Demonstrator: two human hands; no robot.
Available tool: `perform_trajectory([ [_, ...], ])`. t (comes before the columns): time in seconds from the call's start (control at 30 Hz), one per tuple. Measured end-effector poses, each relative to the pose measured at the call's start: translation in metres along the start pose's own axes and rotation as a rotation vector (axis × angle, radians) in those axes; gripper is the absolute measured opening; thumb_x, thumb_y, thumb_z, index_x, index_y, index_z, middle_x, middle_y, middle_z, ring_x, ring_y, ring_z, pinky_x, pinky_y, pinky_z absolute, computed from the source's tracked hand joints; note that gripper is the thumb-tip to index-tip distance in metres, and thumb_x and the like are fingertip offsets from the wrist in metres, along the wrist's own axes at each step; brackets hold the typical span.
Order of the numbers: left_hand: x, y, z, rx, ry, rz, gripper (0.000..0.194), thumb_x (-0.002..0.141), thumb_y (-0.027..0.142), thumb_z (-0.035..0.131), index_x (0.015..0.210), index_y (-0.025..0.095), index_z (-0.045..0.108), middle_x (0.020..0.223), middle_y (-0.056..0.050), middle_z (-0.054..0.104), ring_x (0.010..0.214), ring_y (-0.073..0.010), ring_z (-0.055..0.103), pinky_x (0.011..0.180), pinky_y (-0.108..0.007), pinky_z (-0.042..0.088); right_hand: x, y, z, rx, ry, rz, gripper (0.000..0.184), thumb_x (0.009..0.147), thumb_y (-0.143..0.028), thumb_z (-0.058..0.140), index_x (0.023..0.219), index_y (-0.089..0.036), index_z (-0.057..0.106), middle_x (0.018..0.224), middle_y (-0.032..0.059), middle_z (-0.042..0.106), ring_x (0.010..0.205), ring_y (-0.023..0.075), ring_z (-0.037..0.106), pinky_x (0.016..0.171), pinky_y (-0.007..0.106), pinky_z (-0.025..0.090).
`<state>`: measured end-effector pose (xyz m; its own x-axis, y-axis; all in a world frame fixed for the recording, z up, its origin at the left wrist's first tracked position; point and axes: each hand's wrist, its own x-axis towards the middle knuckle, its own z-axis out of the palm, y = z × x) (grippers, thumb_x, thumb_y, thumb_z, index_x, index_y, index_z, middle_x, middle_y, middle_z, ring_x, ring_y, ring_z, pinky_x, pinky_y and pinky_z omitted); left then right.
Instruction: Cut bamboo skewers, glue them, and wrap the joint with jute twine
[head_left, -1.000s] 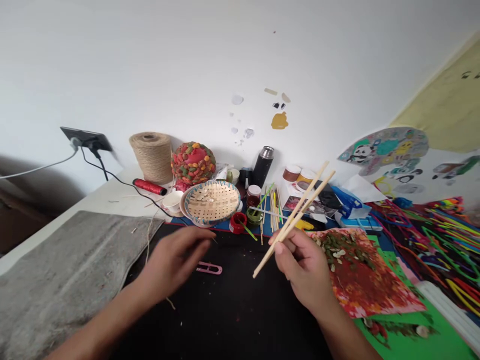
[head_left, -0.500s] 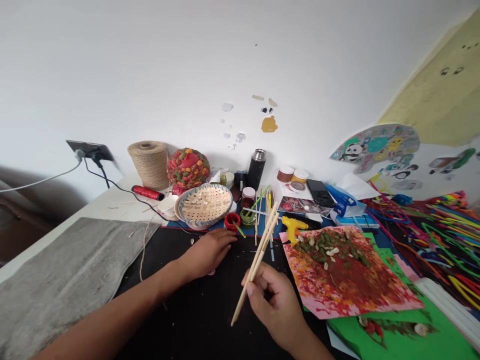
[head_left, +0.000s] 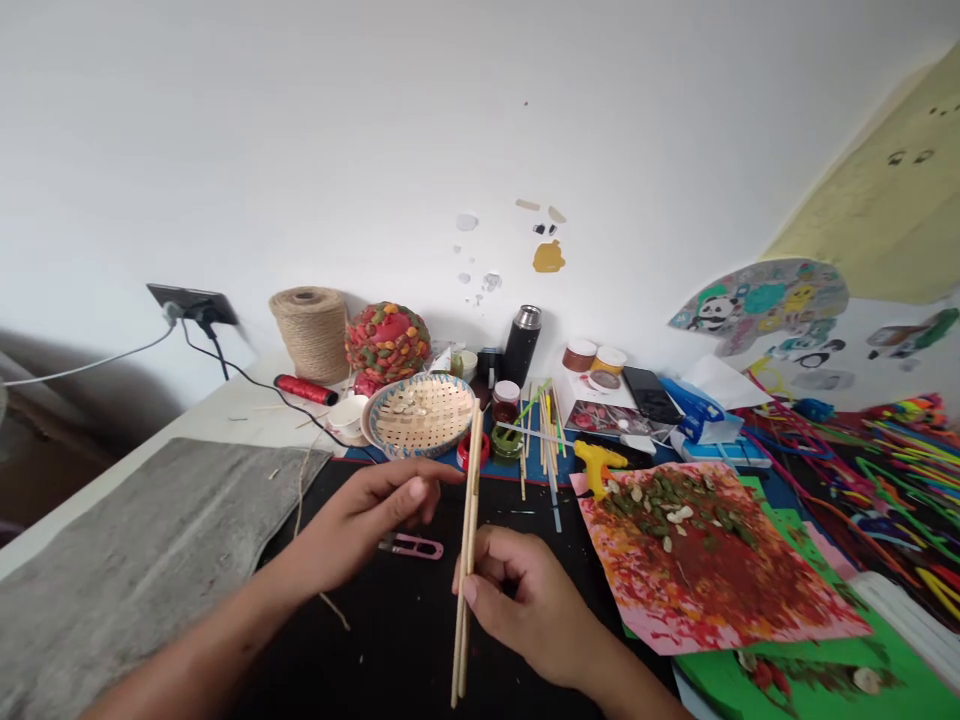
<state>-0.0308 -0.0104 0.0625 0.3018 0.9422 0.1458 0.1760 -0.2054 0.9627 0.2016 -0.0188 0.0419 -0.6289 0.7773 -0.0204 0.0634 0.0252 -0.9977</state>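
Note:
My right hand (head_left: 521,595) is closed around a few thin wooden sticks (head_left: 466,590), which stand nearly upright over the black mat. My left hand (head_left: 386,505) holds nothing; its index finger stretches toward the sticks, and I cannot tell whether the fingertip touches them. Beneath the left hand, a pink-handled cutter (head_left: 421,546) lies on the black mat (head_left: 390,650). Just behind the sticks are a red paint jar (head_left: 466,458) and a green paint jar (head_left: 506,443).
A woven basket (head_left: 420,420), a twine spool (head_left: 309,335) and a clay-covered ball (head_left: 388,343) stand at the back left. A yellow glue gun (head_left: 598,462), more sticks (head_left: 524,470) and a painted sheet (head_left: 720,570) are to the right. A grey cloth (head_left: 150,550) covers the left side.
My left hand has lifted off the mat and come nearer the sticks, uncovering the pink-handled cutter. The sticks in my right hand have swung more upright and moved left.

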Motion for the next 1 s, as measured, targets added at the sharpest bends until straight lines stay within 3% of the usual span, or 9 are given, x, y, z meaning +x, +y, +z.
perform_trajectory([
  [0.07,-0.004,0.008,-0.011,-0.110,0.003,-0.003,0.055,0.097,0.065,0.063,0.119,0.018,0.080,0.071,-0.002,0.063,0.066,-0.0154,0.055,0.062,-0.025,0.046,0.009,-0.003,0.006,0.015,-0.095,0.006,0.024,0.093,-0.039,0.068,0.083,-0.018,0.061,0.064,-0.0062,0.048,0.056,0.0094,0.039,0.052,0.022,0.029],
  [0.17,-0.005,0.008,-0.018,-0.160,0.041,-0.008,0.049,0.087,0.062,0.077,0.110,0.020,0.084,0.077,-0.004,0.068,0.068,-0.0166,0.057,0.062,-0.025,0.047,0.021,-0.004,0.020,-0.035,-0.183,-0.003,0.016,0.091,-0.030,0.067,0.082,-0.018,0.062,0.065,-0.0059,0.049,0.057,0.0092,0.039,0.052,0.022,0.029],
  [0.33,-0.007,-0.015,-0.017,-0.348,0.060,-0.053,0.039,0.085,0.055,0.082,0.081,0.016,0.082,0.061,-0.002,0.061,0.051,-0.0095,0.046,0.049,-0.020,0.037,0.033,0.005,0.032,-0.015,-0.203,0.000,0.020,0.093,-0.034,0.068,0.082,-0.018,0.065,0.067,-0.0044,0.052,0.060,0.0100,0.042,0.055,0.022,0.031],
  [0.4,-0.009,-0.027,-0.016,-0.453,0.175,-0.034,0.040,0.083,0.055,0.084,0.078,0.015,0.080,0.054,0.001,0.056,0.045,-0.0065,0.041,0.045,-0.018,0.033,0.036,0.013,0.030,0.084,-0.169,0.014,0.030,0.094,-0.046,0.070,0.084,-0.018,0.066,0.066,-0.0047,0.051,0.057,0.0094,0.041,0.053,0.022,0.030],
  [0.5,-0.011,-0.040,-0.014,-0.519,0.406,0.000,0.039,0.081,0.054,0.086,0.083,0.016,0.079,0.051,0.003,0.056,0.042,-0.0066,0.045,0.042,-0.017,0.035,0.038,0.029,0.021,0.188,-0.122,0.043,0.047,0.095,-0.063,0.069,0.085,-0.018,0.067,0.058,-0.0077,0.044,0.048,0.0074,0.034,0.048,0.022,0.026],
  [0.63,-0.007,-0.044,-0.014,-0.535,0.671,0.061,0.039,0.078,0.054,0.089,0.085,0.017,0.077,0.052,0.003,0.060,0.043,-0.0091,0.054,0.041,-0.017,0.041,0.035,0.043,0.011,0.167,-0.098,0.045,0.056,0.096,-0.070,0.064,0.083,-0.015,0.069,0.055,-0.0067,0.045,0.046,0.0071,0.038,0.047,0.021,0.029],
  [0.7,-0.004,-0.042,-0.016,-0.552,0.727,0.088,0.038,0.077,0.052,0.090,0.085,0.017,0.076,0.053,0.003,0.062,0.043,-0.0101,0.057,0.039,-0.017,0.041,0.034,0.044,0.008,0.166,-0.080,0.054,0.059,0.096,-0.072,0.062,0.087,-0.014,0.071,0.056,-0.0050,0.050,0.045,0.0075,0.041,0.045,0.021,0.031],
  [0.87,0.004,-0.042,-0.014,-0.563,0.645,0.107,0.039,0.075,0.048,0.093,0.084,0.014,0.076,0.057,-0.001,0.069,0.047,-0.0148,0.066,0.039,-0.019,0.047,0.037,0.038,0.000,0.240,0.131,0.012,0.060,0.095,-0.074,0.061,0.099,-0.014,0.072,0.060,-0.0012,0.061,0.042,0.0096,0.052,0.040,0.020,0.028],
  [1.0,0.006,-0.047,-0.007,-0.575,0.485,0.077,0.037,0.078,0.045,0.091,0.086,0.012,0.076,0.062,-0.004,0.073,0.053,-0.0169,0.070,0.045,-0.021,0.053,0.043,0.040,-0.005,0.292,0.313,-0.054,0.057,0.094,-0.073,0.062,0.086,-0.017,0.064,0.055,-0.0027,0.060,0.037,0.0085,0.047,0.038,0.020,0.026],
])
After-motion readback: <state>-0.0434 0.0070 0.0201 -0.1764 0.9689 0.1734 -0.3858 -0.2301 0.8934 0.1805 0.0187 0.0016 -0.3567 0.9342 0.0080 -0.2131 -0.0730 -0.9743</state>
